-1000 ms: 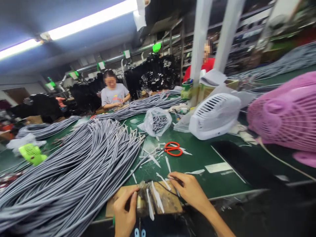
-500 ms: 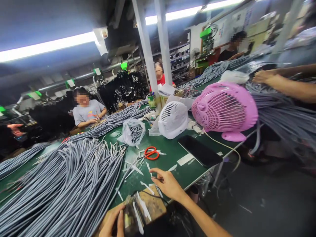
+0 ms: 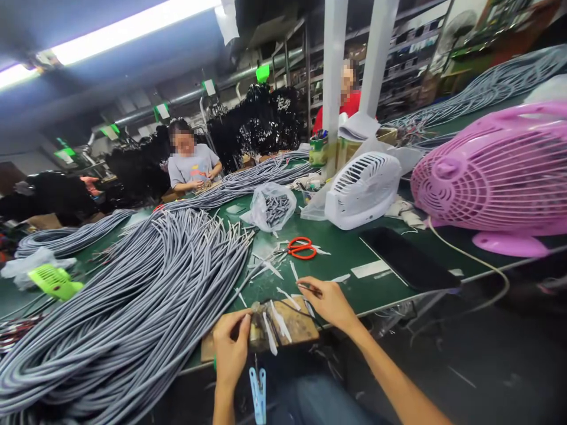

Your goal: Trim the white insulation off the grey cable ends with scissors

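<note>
My left hand (image 3: 231, 348) rests closed on the left end of a small wooden block (image 3: 297, 326) at the table's near edge, its thumb against a metal fixture (image 3: 256, 323) mounted on the block. My right hand (image 3: 326, 300) hovers just right of the block, fingers pinched on a thin dark wire (image 3: 306, 288). White cable offcuts (image 3: 282, 321) lie across the block. A big heap of grey cables (image 3: 146, 295) spreads to the left, their cut ends reaching towards the block.
Red-handled scissors (image 3: 302, 248), a plastic bag of small parts (image 3: 271, 206), a white fan (image 3: 362, 190), a pink fan (image 3: 496, 168) and a black slab (image 3: 407, 260) sit on the green table (image 3: 345, 254). A light blue clip (image 3: 259, 392) hangs below. Two other people work at the far side.
The view swung right and back left. My right hand stays pinched by the block; my left hand sits on the fixture as before.
</note>
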`<state>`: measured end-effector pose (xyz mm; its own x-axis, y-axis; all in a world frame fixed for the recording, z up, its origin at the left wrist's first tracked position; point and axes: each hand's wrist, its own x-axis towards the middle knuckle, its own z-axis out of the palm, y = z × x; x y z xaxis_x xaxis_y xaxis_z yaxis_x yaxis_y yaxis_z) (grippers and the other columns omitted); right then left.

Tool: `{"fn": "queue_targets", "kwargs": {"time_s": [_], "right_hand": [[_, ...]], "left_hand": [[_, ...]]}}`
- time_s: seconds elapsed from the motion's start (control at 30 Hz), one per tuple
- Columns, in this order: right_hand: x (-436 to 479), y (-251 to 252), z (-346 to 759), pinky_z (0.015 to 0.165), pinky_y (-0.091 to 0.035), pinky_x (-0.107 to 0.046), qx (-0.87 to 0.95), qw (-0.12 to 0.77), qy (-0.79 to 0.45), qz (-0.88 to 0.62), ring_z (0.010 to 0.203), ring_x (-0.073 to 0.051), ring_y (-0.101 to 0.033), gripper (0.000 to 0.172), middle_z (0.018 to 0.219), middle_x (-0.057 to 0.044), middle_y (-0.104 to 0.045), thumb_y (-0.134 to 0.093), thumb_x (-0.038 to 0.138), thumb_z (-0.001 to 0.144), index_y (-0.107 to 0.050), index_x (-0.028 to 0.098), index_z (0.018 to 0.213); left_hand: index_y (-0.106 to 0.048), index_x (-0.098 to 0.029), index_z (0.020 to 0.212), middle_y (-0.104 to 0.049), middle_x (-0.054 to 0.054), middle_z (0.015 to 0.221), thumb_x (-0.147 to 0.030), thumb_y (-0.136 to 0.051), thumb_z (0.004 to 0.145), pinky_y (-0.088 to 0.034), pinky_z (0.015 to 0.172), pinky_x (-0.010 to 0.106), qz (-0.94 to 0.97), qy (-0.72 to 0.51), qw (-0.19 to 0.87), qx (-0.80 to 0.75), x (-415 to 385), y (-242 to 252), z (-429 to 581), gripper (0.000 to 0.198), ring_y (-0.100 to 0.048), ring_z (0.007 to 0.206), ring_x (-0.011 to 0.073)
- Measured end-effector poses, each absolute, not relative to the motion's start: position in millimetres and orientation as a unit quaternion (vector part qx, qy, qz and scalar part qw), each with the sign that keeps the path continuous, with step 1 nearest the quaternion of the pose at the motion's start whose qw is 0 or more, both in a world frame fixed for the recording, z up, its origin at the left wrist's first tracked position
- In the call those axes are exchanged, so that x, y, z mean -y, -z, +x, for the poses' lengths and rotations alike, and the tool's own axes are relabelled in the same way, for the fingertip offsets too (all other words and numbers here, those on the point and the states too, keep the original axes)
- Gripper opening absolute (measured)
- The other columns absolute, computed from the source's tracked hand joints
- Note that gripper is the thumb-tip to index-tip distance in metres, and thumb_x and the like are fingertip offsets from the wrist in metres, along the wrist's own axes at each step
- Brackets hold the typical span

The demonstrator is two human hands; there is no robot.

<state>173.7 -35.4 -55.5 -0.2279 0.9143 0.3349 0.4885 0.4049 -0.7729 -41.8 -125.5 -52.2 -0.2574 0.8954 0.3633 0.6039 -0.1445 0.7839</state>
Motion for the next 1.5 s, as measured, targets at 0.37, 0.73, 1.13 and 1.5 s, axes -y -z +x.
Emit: {"fn": "queue_targets", "kwargs": {"time_s": [0.37,0.73,1.13,1.5], "right_hand": [[33.3,58.1,175.2,0.048,-0.039,-0.022,0.732,0.405,-0.28,-0.47,0.047,-0.014,-0.054,0.027,0.057,-0.003,-0.064,-0.044,0.028,0.079,-0.068,0.015,0.079],[19.3,43.6,173.9,0.053,-0.037,-0.021,0.783,0.304,-0.281,-0.464,0.055,-0.013,-0.058,0.018,0.065,-0.003,-0.068,-0.053,0.019,0.078,-0.071,0.017,0.077],[-63.7,-3.8,132.5,0.052,-0.032,-0.02,0.757,0.429,-0.245,-0.428,0.051,-0.01,-0.048,0.014,0.056,0.0,-0.058,-0.056,0.015,0.075,-0.069,0.015,0.078],[-55.9,20.4,113.8,0.045,-0.026,-0.019,0.709,0.421,-0.428,-0.369,0.045,-0.007,-0.036,0.017,0.047,0.006,-0.045,-0.057,0.027,0.077,-0.064,0.011,0.075]], "left_hand": [[-0.07,-0.015,0.09,-0.072,0.005,0.086,-0.023,-0.049,0.082,-0.049,0.068,0.023,0.695,-0.247,0.156,-0.656,54.5,-5.2,-37.6,0.024,-0.065,0.073,0.015],[-0.068,-0.014,0.081,-0.066,0.013,0.086,-0.01,-0.061,0.069,-0.043,0.083,0.035,0.683,-0.168,0.092,-0.705,-23.8,15.8,-11.7,0.014,-0.061,0.092,0.0265],[-0.063,-0.016,0.082,-0.065,0.005,0.077,-0.014,-0.054,0.072,-0.047,0.072,0.029,0.626,-0.37,0.104,-0.679,-32.2,14.2,-35.3,0.014,-0.061,0.073,0.0169],[-0.065,-0.016,0.083,-0.065,0.002,0.073,-0.022,-0.055,0.069,-0.046,0.064,0.024,0.637,-0.458,0.175,-0.595,-23.2,6.8,-21.0,0.018,-0.058,0.065,0.0132]]}}
